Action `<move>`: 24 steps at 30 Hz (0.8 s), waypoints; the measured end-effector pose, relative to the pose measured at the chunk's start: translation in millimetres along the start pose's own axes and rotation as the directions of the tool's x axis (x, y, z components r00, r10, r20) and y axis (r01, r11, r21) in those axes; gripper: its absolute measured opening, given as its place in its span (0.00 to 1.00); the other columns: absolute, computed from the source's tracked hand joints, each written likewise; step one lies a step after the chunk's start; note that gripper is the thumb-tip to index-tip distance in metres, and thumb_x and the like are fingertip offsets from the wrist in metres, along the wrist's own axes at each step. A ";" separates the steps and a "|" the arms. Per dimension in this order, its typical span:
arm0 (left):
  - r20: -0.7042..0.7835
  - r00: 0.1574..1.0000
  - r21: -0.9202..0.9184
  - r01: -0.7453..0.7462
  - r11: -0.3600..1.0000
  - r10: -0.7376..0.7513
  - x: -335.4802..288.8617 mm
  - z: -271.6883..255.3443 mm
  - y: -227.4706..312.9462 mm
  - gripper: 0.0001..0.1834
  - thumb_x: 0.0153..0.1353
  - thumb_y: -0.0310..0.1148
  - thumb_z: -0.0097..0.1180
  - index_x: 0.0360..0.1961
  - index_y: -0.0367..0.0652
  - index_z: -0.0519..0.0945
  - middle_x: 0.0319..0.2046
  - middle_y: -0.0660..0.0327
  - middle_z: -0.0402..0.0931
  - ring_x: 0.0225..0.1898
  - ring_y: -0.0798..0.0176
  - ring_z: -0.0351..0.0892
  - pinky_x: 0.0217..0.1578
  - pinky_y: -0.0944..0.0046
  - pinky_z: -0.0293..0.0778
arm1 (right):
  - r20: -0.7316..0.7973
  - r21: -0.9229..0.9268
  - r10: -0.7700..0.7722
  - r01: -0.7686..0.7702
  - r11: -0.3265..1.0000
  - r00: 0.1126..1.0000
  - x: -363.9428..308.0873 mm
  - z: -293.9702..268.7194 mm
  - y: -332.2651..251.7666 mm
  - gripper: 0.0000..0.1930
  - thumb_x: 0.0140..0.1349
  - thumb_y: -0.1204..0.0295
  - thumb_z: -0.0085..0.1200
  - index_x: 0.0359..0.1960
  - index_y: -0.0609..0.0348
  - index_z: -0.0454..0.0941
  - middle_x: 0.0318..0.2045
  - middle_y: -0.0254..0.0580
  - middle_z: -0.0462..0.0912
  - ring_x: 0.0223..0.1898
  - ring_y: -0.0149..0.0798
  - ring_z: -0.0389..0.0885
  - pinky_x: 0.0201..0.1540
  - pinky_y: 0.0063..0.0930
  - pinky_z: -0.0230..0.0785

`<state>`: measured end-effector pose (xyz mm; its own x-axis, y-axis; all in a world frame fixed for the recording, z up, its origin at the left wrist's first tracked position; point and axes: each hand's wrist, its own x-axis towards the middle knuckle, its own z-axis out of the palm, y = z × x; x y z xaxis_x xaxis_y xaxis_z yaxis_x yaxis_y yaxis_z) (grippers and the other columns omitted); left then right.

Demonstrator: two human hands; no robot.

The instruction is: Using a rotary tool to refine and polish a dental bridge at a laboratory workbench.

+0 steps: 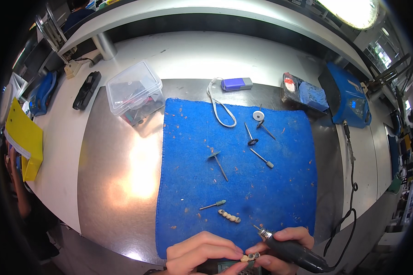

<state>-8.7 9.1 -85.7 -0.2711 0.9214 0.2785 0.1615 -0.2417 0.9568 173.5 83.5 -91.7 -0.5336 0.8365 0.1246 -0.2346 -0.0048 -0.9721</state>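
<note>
A short tooth-coloured dental bridge (250, 257) with dark hollow undersides sits pinched in the fingertips of my left hand (199, 252). My right hand (294, 235) wraps round a black rotary handpiece (300, 256), and its lower fingertips also touch the bridge. The handpiece's thin bur points up and left, apart from the bridge. Just beyond my hands, a longer dental bridge (229, 216) lies on the blue cloth (192, 151). Near it is a green-tipped bur (213, 205). A small green-edged container (229, 266) shows partly below my fingers.
Farther up the cloth lie a disc mandrel (219, 166), another bur (261, 158) and a white wheel (258, 116). A clear plastic box (135, 91), a purple-grey strapped device (237, 84), a black tray (303, 94) and a blue control unit (346, 98) stand behind. The handpiece cord (352, 183) hangs right.
</note>
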 end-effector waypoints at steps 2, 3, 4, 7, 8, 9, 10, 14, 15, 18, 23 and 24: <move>-0.019 0.999 -0.006 -0.048 0.999 0.048 -1.2 1.1 -4.9 0.13 0.49 0.17 0.73 0.36 0.31 0.84 0.34 0.51 0.83 0.34 0.61 0.84 0.36 0.67 0.77 | 0.009 -0.007 -0.012 0.012 1.000 1.000 0.1 0.1 0.0 0.23 0.61 0.81 0.67 0.56 0.64 0.72 0.38 0.55 0.87 0.37 0.39 0.89 0.41 0.29 0.82; -0.019 0.999 -0.006 -0.048 0.999 0.048 -1.3 0.7 -3.9 0.13 0.49 0.17 0.73 0.36 0.31 0.84 0.34 0.51 0.83 0.34 0.61 0.84 0.36 0.67 0.77 | 0.007 0.024 0.000 0.000 1.000 1.000 -0.5 0.6 0.1 0.23 0.60 0.81 0.67 0.56 0.64 0.72 0.38 0.56 0.87 0.38 0.40 0.89 0.42 0.30 0.83; -0.010 0.999 0.002 -0.035 0.999 0.035 -0.3 0.0 -1.6 0.13 0.49 0.18 0.73 0.36 0.31 0.84 0.34 0.51 0.84 0.34 0.61 0.84 0.36 0.67 0.77 | 0.006 0.055 0.012 -0.013 0.998 1.000 -1.1 0.8 0.2 0.24 0.60 0.82 0.67 0.56 0.64 0.71 0.38 0.57 0.87 0.39 0.41 0.89 0.43 0.31 0.83; 0.000 1.000 0.011 -0.027 1.000 0.027 0.3 -0.6 -1.1 0.13 0.49 0.18 0.73 0.37 0.31 0.84 0.34 0.51 0.84 0.34 0.61 0.84 0.36 0.67 0.77 | 0.016 0.086 0.009 -0.011 0.996 1.000 -2.0 -0.6 2.1 0.25 0.60 0.82 0.67 0.57 0.65 0.71 0.39 0.58 0.87 0.39 0.41 0.89 0.43 0.32 0.83; 0.001 0.999 0.013 -0.032 0.999 0.032 0.2 -0.6 -1.3 0.13 0.49 0.19 0.73 0.37 0.31 0.84 0.34 0.51 0.84 0.34 0.60 0.84 0.36 0.67 0.77 | 0.016 0.086 0.008 -0.010 0.996 1.000 -2.5 -1.1 1.8 0.25 0.60 0.82 0.67 0.57 0.65 0.71 0.39 0.58 0.87 0.39 0.41 0.89 0.43 0.32 0.83; 0.002 0.999 0.014 -0.033 0.999 0.033 -0.2 -0.4 -2.5 0.13 0.49 0.19 0.73 0.37 0.31 0.84 0.34 0.51 0.84 0.34 0.60 0.84 0.36 0.67 0.77 | 0.023 0.084 0.009 -0.011 0.996 1.000 -2.8 -1.5 1.3 0.25 0.60 0.82 0.67 0.57 0.65 0.70 0.39 0.58 0.87 0.39 0.42 0.89 0.43 0.32 0.83; -0.001 0.999 0.012 -0.049 0.999 0.049 -0.9 -0.2 -5.4 0.13 0.49 0.19 0.73 0.37 0.31 0.84 0.34 0.51 0.84 0.34 0.60 0.84 0.36 0.67 0.78 | 0.030 0.082 0.012 -0.015 0.996 0.999 -2.7 -1.7 1.6 0.25 0.60 0.82 0.68 0.58 0.65 0.70 0.39 0.58 0.87 0.39 0.42 0.89 0.43 0.32 0.84; -0.024 0.998 0.002 -0.064 0.998 0.064 -3.2 1.2 -8.3 0.13 0.49 0.18 0.73 0.37 0.31 0.84 0.34 0.51 0.84 0.34 0.60 0.84 0.36 0.66 0.77 | 0.031 0.071 0.005 -0.007 0.997 1.000 -1.7 -0.8 0.9 0.25 0.60 0.82 0.67 0.58 0.64 0.70 0.39 0.57 0.87 0.38 0.40 0.89 0.41 0.31 0.83; -0.024 0.998 0.003 -0.065 0.998 0.065 -2.8 1.5 -6.2 0.13 0.49 0.18 0.73 0.37 0.31 0.84 0.34 0.51 0.84 0.34 0.60 0.84 0.36 0.66 0.77 | 0.024 0.046 0.011 -0.012 0.999 1.000 -1.0 -0.2 -1.4 0.24 0.61 0.81 0.67 0.57 0.64 0.71 0.38 0.56 0.87 0.37 0.39 0.88 0.40 0.29 0.82; -0.002 1.000 -0.051 -0.027 0.998 0.027 0.5 0.9 -1.7 0.14 0.48 0.18 0.74 0.36 0.32 0.84 0.34 0.52 0.83 0.34 0.60 0.84 0.35 0.66 0.78 | 0.006 -0.018 0.010 -0.010 1.000 1.000 -0.7 -0.8 -1.0 0.22 0.62 0.80 0.66 0.56 0.65 0.72 0.37 0.54 0.87 0.35 0.37 0.87 0.38 0.27 0.81; 0.099 0.984 -0.055 -0.140 0.989 0.145 2.9 0.2 -1.2 0.14 0.46 0.18 0.76 0.35 0.33 0.85 0.35 0.52 0.83 0.35 0.58 0.84 0.35 0.65 0.77 | -0.033 -0.028 0.036 -0.037 0.999 0.999 -2.0 1.8 -2.6 0.19 0.63 0.81 0.65 0.53 0.65 0.74 0.36 0.53 0.87 0.34 0.36 0.87 0.38 0.25 0.80; 0.100 0.984 -0.053 -0.144 0.988 0.149 3.0 0.4 -1.6 0.14 0.46 0.18 0.76 0.35 0.33 0.85 0.35 0.52 0.83 0.35 0.58 0.84 0.35 0.65 0.77 | -0.024 -0.012 0.027 -0.028 1.000 0.999 -1.0 1.8 -3.1 0.18 0.62 0.82 0.64 0.53 0.65 0.74 0.37 0.53 0.87 0.34 0.36 0.87 0.38 0.26 0.80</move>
<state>-9.4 12.4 -86.5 -0.1475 0.9009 0.4083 0.1485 -0.3879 0.9096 173.4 81.7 -88.4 -0.5205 0.8488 0.0933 -0.2099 -0.0212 -0.9775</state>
